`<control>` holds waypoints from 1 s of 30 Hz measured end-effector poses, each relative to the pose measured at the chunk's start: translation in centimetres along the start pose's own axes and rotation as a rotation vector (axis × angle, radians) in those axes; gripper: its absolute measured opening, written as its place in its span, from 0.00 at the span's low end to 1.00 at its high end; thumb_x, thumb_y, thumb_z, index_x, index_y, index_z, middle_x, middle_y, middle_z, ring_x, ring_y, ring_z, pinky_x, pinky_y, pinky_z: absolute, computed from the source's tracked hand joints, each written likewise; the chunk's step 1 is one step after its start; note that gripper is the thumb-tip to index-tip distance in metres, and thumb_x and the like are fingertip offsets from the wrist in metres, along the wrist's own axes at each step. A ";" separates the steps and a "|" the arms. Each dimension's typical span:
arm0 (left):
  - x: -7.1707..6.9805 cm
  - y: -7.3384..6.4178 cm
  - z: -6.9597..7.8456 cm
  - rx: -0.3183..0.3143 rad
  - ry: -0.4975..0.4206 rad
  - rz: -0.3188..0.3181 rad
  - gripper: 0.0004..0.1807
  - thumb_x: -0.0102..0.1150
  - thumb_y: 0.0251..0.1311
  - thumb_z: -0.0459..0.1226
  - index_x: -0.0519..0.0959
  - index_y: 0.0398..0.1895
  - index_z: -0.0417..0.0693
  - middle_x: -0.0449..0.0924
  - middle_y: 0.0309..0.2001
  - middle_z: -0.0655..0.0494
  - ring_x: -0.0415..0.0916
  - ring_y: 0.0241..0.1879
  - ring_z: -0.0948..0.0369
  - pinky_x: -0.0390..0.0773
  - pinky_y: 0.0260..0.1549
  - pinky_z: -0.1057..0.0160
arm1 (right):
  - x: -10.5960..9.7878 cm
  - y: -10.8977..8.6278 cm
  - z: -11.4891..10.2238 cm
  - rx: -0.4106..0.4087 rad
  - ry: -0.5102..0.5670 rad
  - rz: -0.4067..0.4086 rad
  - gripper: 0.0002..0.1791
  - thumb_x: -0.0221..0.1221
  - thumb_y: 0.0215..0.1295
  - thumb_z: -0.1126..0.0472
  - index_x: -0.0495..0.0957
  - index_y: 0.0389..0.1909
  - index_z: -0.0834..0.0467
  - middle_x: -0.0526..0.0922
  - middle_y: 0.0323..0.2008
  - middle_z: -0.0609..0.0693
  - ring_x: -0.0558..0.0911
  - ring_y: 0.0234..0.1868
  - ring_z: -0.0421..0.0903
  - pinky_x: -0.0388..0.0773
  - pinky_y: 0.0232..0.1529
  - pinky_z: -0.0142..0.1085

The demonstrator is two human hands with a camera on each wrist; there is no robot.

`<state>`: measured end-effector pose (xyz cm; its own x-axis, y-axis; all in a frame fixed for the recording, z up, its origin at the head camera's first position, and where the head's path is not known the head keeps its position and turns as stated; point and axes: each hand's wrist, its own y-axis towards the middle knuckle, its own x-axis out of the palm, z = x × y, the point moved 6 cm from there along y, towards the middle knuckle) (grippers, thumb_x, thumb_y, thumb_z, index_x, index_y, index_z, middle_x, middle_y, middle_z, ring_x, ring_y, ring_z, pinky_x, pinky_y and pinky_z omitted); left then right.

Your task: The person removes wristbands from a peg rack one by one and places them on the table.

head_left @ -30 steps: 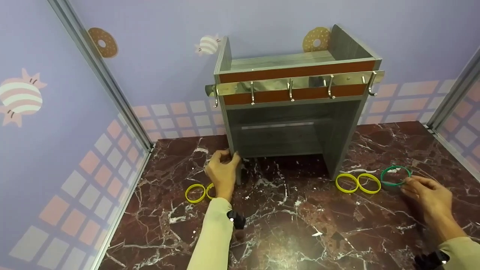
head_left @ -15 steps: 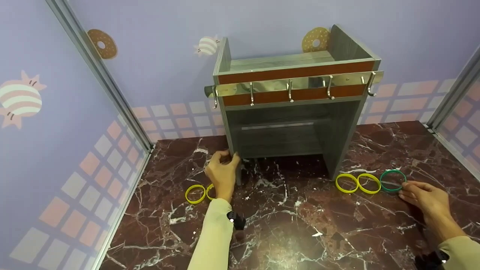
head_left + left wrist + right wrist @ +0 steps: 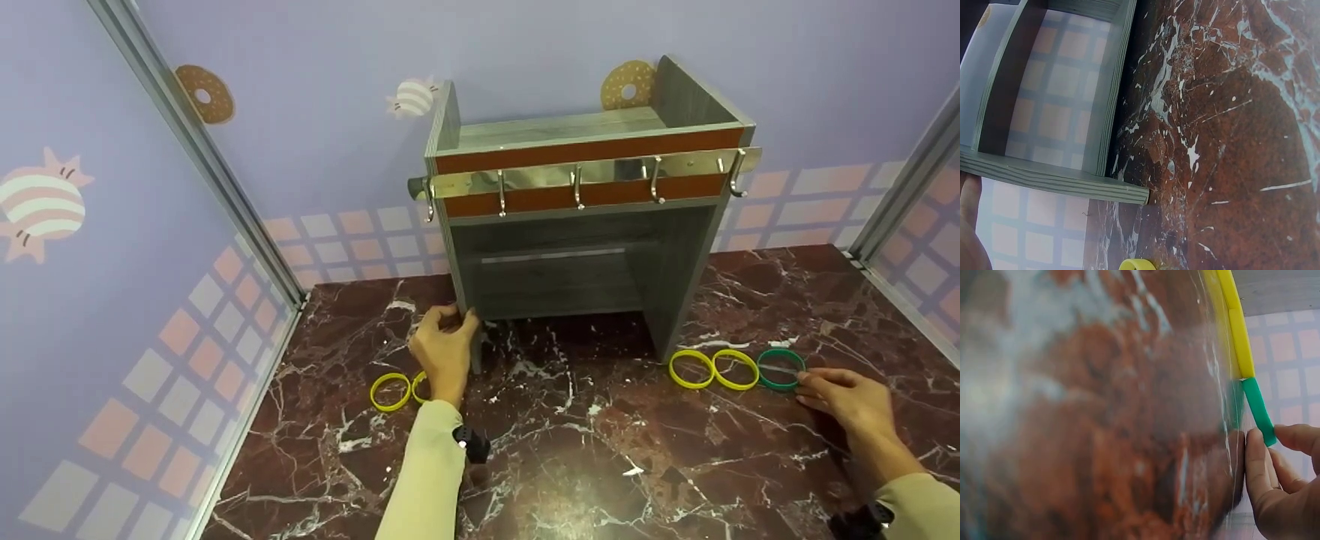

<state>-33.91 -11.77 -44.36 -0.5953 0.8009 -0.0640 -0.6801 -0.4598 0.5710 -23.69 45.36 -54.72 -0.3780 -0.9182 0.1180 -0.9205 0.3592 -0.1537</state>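
Observation:
My left hand (image 3: 444, 352) grips the lower left side panel of a grey wooden shelf unit (image 3: 679, 277), thumb at its front edge. In the left wrist view only part of that hand (image 3: 970, 225) shows, against the panel. With thumb and fingertips, my right hand (image 3: 851, 401) pinches the right edge of a green wristband (image 3: 781, 388). The band lies at the end of a row beside two yellow wristbands (image 3: 691, 387), right of the shelf. In the right wrist view the green band (image 3: 1259, 410) meets the yellow one (image 3: 1241, 337) end to end.
A metal strip with several hooks (image 3: 540, 175) runs across the shelf's front. Two more yellow wristbands (image 3: 390, 409) lie by my left wrist, one partly hidden. Everything stands on a dark red marbled table (image 3: 555, 465), with patterned walls (image 3: 337, 150) around it.
My right hand has moved left and toward me, bringing the green wristband from a tilted position down flat beside the yellow ones. My left hand keeps its hold on the shelf.

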 end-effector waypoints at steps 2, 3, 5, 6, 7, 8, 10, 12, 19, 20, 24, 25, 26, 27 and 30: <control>0.0 0.0 -0.1 0.010 0.009 0.010 0.07 0.78 0.47 0.29 0.87 0.29 0.39 0.89 0.29 0.48 0.88 0.27 0.54 0.87 0.28 0.60 | 0.1 0.1 0.0 -0.008 -0.043 0.008 0.11 0.65 0.71 0.72 0.87 0.31 0.55 0.87 0.28 0.43 0.90 0.28 0.40 0.87 0.35 0.31; 0.0 0.0 -0.1 0.011 0.011 0.014 0.07 0.78 0.47 0.29 0.87 0.29 0.39 0.89 0.29 0.48 0.88 0.27 0.54 0.87 0.28 0.60 | 0.1 0.2 0.0 -0.007 -0.053 0.014 0.10 0.66 0.71 0.72 0.87 0.32 0.55 0.87 0.28 0.43 0.90 0.28 0.40 0.87 0.35 0.31; -0.1 0.0 -0.2 0.017 0.021 0.020 0.07 0.78 0.47 0.30 0.87 0.29 0.39 0.89 0.28 0.48 0.88 0.26 0.55 0.87 0.28 0.60 | 0.1 0.3 0.1 -0.004 -0.070 0.025 0.08 0.66 0.70 0.72 0.87 0.33 0.56 0.87 0.28 0.42 0.90 0.28 0.40 0.87 0.35 0.31; -0.1 -0.1 -0.2 0.019 0.026 0.022 0.07 0.78 0.47 0.30 0.87 0.29 0.39 0.89 0.28 0.49 0.88 0.26 0.55 0.87 0.28 0.59 | 0.0 0.2 0.2 0.000 -0.075 0.031 0.08 0.66 0.70 0.72 0.87 0.34 0.57 0.86 0.28 0.42 0.90 0.28 0.39 0.87 0.36 0.31; -0.1 -0.2 -0.2 0.024 0.029 0.024 0.07 0.78 0.47 0.30 0.87 0.28 0.40 0.89 0.28 0.49 0.88 0.26 0.55 0.87 0.28 0.58 | 0.0 0.2 0.2 0.004 -0.072 0.033 0.08 0.66 0.70 0.73 0.87 0.34 0.57 0.87 0.28 0.42 0.90 0.28 0.39 0.87 0.36 0.31; -0.1 -0.2 -0.2 0.028 0.030 0.026 0.07 0.79 0.47 0.30 0.87 0.28 0.40 0.89 0.28 0.49 0.88 0.26 0.55 0.87 0.28 0.56 | -0.1 0.2 0.3 0.011 -0.067 0.036 0.09 0.66 0.70 0.73 0.87 0.34 0.57 0.87 0.28 0.42 0.90 0.28 0.39 0.87 0.36 0.31; 0.0 -0.3 -0.2 0.033 0.038 0.022 0.08 0.79 0.48 0.31 0.87 0.29 0.40 0.89 0.28 0.50 0.88 0.27 0.55 0.88 0.29 0.54 | -0.3 0.1 0.3 0.016 -0.065 0.045 0.08 0.65 0.70 0.74 0.86 0.35 0.58 0.87 0.28 0.43 0.90 0.28 0.39 0.87 0.36 0.31; 0.0 -0.4 -0.1 0.039 0.038 0.016 0.08 0.79 0.48 0.30 0.87 0.29 0.40 0.89 0.29 0.49 0.88 0.27 0.54 0.88 0.30 0.52 | -0.4 0.1 0.4 0.012 -0.074 0.048 0.09 0.66 0.70 0.74 0.86 0.34 0.57 0.87 0.28 0.42 0.90 0.28 0.39 0.87 0.35 0.31; -0.1 -0.1 0.2 0.071 0.035 -0.004 0.08 0.79 0.49 0.30 0.87 0.30 0.39 0.89 0.29 0.48 0.89 0.27 0.52 0.88 0.30 0.50 | -0.8 0.0 0.1 -0.026 -0.274 0.137 0.01 0.66 0.73 0.66 0.85 0.40 0.58 0.86 0.26 0.35 0.88 0.26 0.36 0.86 0.31 0.30; -0.1 0.0 0.3 0.078 0.036 -0.012 0.08 0.79 0.49 0.30 0.87 0.29 0.39 0.89 0.29 0.48 0.89 0.27 0.52 0.88 0.30 0.49 | -0.8 0.0 -0.3 -0.050 -0.360 0.167 0.04 0.65 0.74 0.63 0.85 0.43 0.61 0.84 0.25 0.32 0.87 0.25 0.34 0.85 0.31 0.28; -0.1 0.3 0.4 0.115 0.051 -0.046 0.08 0.80 0.50 0.30 0.86 0.29 0.37 0.89 0.29 0.47 0.89 0.28 0.51 0.88 0.30 0.49 | -0.3 -0.3 -2.1 -0.181 -0.692 0.274 0.20 0.62 0.77 0.54 0.82 0.57 0.68 0.86 0.30 0.35 0.76 0.28 0.25 0.75 0.33 0.24; -0.1 0.3 0.5 0.133 0.056 -0.057 0.09 0.80 0.51 0.30 0.86 0.29 0.37 0.89 0.29 0.47 0.89 0.28 0.51 0.88 0.30 0.50 | 0.1 -0.4 -2.5 -0.224 -0.752 0.282 0.22 0.61 0.77 0.53 0.81 0.59 0.67 0.88 0.34 0.41 0.74 0.31 0.26 0.73 0.35 0.24; -0.2 0.4 0.6 0.160 0.071 -0.065 0.09 0.81 0.51 0.30 0.86 0.29 0.37 0.89 0.29 0.47 0.89 0.28 0.51 0.88 0.30 0.50 | 0.5 -0.5 -3.0 -0.273 -0.798 0.289 0.22 0.61 0.78 0.53 0.81 0.60 0.67 0.89 0.39 0.48 0.74 0.34 0.28 0.70 0.37 0.25; -0.2 0.4 0.8 0.194 0.095 -0.075 0.09 0.81 0.52 0.30 0.86 0.29 0.37 0.89 0.29 0.48 0.88 0.28 0.51 0.88 0.31 0.50 | 1.0 -0.7 -3.3 -0.324 -0.822 0.286 0.22 0.60 0.78 0.54 0.81 0.60 0.67 0.88 0.44 0.54 0.75 0.37 0.32 0.69 0.39 0.27; -0.2 0.3 1.4 0.318 0.177 -0.115 0.10 0.81 0.53 0.30 0.85 0.32 0.37 0.88 0.32 0.48 0.87 0.30 0.49 0.86 0.33 0.49 | 2.8 -1.1 -4.3 -0.511 -0.855 0.258 0.19 0.60 0.78 0.59 0.80 0.60 0.69 0.82 0.55 0.69 0.79 0.46 0.50 0.71 0.48 0.36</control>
<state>-33.44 -11.50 -43.03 -0.6064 0.7491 -0.2668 -0.5965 -0.2066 0.7755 -24.14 43.15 -49.95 -0.5575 -0.5425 -0.6284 -0.8289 0.4067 0.3842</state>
